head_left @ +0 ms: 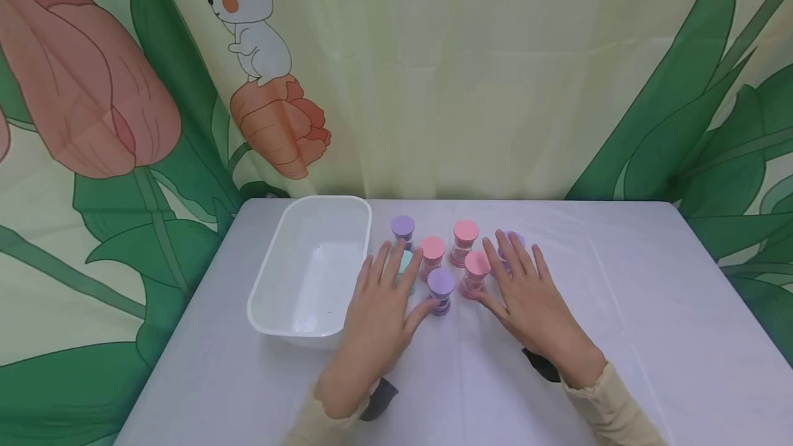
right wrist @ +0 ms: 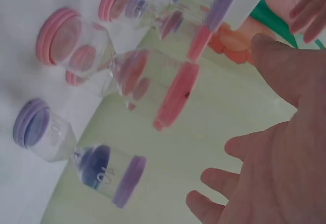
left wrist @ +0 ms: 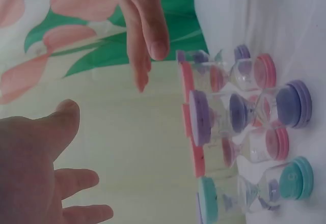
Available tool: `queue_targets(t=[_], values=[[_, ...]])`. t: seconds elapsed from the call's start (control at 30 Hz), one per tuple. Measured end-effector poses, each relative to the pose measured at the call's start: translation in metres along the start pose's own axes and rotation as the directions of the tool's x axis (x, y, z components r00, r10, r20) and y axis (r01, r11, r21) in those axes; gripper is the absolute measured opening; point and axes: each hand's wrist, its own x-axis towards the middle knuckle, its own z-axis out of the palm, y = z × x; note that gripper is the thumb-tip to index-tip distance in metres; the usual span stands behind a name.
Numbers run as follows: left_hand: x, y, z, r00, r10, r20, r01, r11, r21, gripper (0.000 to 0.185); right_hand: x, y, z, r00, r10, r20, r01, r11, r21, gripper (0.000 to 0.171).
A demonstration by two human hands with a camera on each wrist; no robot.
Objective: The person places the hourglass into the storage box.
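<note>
Several small hourglasses with coloured caps stand upright in a loose group on the table. My left hand, fingers spread, hovers over the group's left side and partly covers a teal hourglass. Near its thumb is a purple hourglass. Over the right side, my right hand is also spread and holds nothing. It partly hides another purple hourglass, and a pink hourglass stands beside its thumb. Farther back are two pink hourglasses, one at the rear and one nearer the middle, plus a purple hourglass.
A white plastic basin stands on the table left of the hourglasses, close to my left hand. The table has a pale cloth. Behind it hangs a curtain printed with tulips and a rabbit.
</note>
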Motion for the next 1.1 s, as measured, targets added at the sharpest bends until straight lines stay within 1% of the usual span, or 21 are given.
queue_targets(t=[0.1,0.2,0.4,0.53,0.67,0.8,0.93,1.1], values=[[-0.001,-0.005,-0.005,1.000,-0.017,0.010,0.017,1.000,-0.002,0.073,0.002,0.005,-0.003,1.000,-0.007,-0.006,0.007,1.000,0.014,0.084],[-0.003,-0.011,-0.009,1.000,-0.030,0.005,0.030,0.999,-0.010,0.071,0.005,0.011,-0.008,1.000,-0.012,-0.005,0.012,1.000,0.024,0.083],[-0.008,-0.027,-0.013,0.998,-0.060,-0.023,0.058,0.996,-0.075,0.068,0.011,0.024,-0.014,1.000,-0.013,0.004,0.012,1.000,0.020,0.085],[-0.012,-0.041,-0.017,0.995,-0.062,-0.078,0.053,0.992,-0.115,0.065,0.014,0.032,-0.016,1.000,-0.003,0.022,0.003,0.999,0.032,0.086],[-0.017,-0.055,-0.023,0.987,-0.065,-0.145,0.047,0.991,-0.124,0.063,0.015,0.040,-0.019,1.000,0.004,0.025,-0.006,0.998,0.067,0.084],[-0.021,-0.070,-0.029,0.979,-0.102,-0.174,0.081,0.989,-0.126,0.064,0.019,0.046,-0.017,1.000,-0.006,0.017,0.005,0.997,0.075,0.083],[-0.026,-0.085,-0.035,0.974,-0.134,-0.185,0.108,0.984,-0.142,0.064,0.023,0.049,-0.013,1.000,-0.011,-0.002,0.011,0.996,0.087,0.083],[-0.030,-0.103,-0.043,0.973,-0.142,-0.182,0.113,0.980,-0.163,0.063,0.026,0.052,-0.006,1.000,0.004,-0.001,-0.004,0.994,0.105,0.084]])
